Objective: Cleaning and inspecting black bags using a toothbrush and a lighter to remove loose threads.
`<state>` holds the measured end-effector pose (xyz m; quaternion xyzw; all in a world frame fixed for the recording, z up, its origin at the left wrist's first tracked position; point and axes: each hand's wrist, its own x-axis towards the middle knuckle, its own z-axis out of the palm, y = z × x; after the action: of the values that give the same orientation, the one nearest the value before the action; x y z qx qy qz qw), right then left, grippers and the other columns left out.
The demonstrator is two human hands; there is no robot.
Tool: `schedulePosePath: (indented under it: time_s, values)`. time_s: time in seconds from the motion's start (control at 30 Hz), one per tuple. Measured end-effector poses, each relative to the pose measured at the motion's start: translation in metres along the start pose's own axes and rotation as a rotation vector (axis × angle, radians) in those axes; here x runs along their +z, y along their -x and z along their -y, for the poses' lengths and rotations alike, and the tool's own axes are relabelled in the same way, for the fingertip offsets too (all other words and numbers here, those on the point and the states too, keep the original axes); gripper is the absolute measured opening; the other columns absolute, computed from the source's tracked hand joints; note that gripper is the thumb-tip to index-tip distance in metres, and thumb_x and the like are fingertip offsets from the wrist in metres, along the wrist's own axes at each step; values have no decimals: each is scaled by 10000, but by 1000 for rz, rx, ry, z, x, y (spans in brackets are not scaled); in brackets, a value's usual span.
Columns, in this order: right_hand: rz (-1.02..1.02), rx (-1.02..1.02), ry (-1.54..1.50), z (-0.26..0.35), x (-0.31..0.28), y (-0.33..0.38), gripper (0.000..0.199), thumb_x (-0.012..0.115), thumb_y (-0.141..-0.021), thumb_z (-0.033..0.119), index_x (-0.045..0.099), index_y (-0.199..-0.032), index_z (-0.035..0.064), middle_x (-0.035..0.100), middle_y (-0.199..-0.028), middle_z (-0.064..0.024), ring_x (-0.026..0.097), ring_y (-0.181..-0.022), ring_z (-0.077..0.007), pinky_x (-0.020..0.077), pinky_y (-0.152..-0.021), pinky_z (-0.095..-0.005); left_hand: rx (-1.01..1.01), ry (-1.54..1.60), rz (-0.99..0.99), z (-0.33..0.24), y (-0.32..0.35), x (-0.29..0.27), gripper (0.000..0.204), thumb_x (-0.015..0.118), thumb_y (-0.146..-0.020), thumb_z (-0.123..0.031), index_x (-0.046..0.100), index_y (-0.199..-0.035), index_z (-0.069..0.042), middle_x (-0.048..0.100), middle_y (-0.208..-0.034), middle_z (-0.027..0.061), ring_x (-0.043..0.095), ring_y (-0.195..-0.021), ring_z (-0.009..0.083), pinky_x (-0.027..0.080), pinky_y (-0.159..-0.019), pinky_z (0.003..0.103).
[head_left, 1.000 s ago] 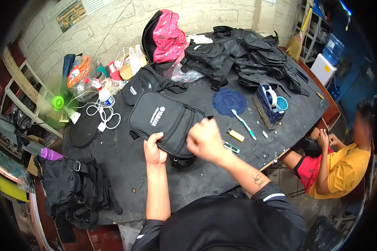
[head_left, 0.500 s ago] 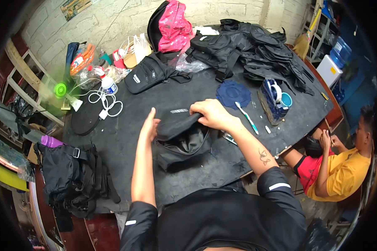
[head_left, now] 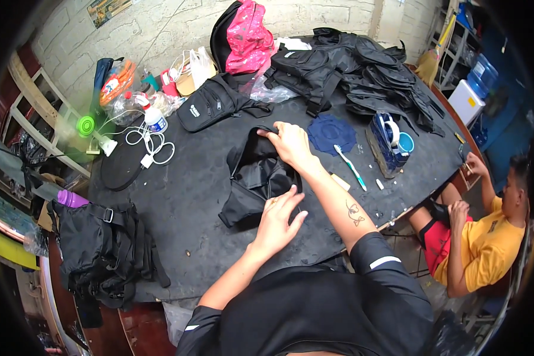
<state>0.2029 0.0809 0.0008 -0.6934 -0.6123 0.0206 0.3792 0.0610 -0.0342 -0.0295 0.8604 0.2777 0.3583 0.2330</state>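
Note:
A black bag (head_left: 246, 199) lies on the table before me, its mouth gaping and its dark inner lining showing. At its far edge, my right hand (head_left: 291, 144) pinches the raised flap between thumb and fingers. My left hand (head_left: 276, 224) is at the near right side of the bag, its fingers spread; the fingertips meet the bag's edge without closing round it. To the right of my right hand lie a round dark-blue cloth (head_left: 331, 134) and a toothbrush (head_left: 351, 168) with a white and teal handle.
A tape dispenser (head_left: 385, 145) stands at the right. Black bags (head_left: 362, 71) and a pink backpack (head_left: 249, 38) fill the back; another small black bag (head_left: 204, 110) lies nearer. A spray bottle (head_left: 154, 117), a green fan (head_left: 85, 126) and stacked bags (head_left: 110, 249) are left. A person (head_left: 486, 237) sits right.
The bag has turned and its flap is lifted back, baring the inside. My left hand has moved from its left side to its near right; my right hand still grips the flap, slightly farther away.

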Motion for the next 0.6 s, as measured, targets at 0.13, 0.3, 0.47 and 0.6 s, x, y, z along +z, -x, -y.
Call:
schedulePosePath:
  time_s: [0.13,0.3,0.47,0.6]
  values:
    - [41,55,-23,-8,-8,1,592,568,-772,592,592,-705,4,599,-613,-178,625,-680,-362,485,-625,-424,-460,721,15,1,-17,-12,399,643,-836,-175,537,-1176,3,604,-1125,110,555,-1020,130,429,-896,273]
    - [46,103,-84,-8,-15,4,520,626,-767,480,538,-683,-26,564,-625,-208,576,-655,-394,424,-583,-433,-169,350,106,-8,-15,-8,452,629,-842,-270,532,-1183,10,557,-1196,146,521,-1134,254,382,-984,355]
    - [12,-642,-65,10,-45,35,453,730,-631,441,565,-770,42,598,-791,-118,587,-821,-293,431,-739,-400,-602,1772,-522,37,-46,-29,432,465,-911,-367,536,-1068,30,589,-1064,162,578,-960,281,473,-885,358]
    - [53,-817,-686,40,-37,99,583,689,-707,518,584,-990,19,553,-960,-129,539,-913,-264,394,-823,-352,-695,1817,-636,75,-52,-48,170,537,-814,-61,549,-947,45,604,-962,148,594,-893,267,491,-852,387]
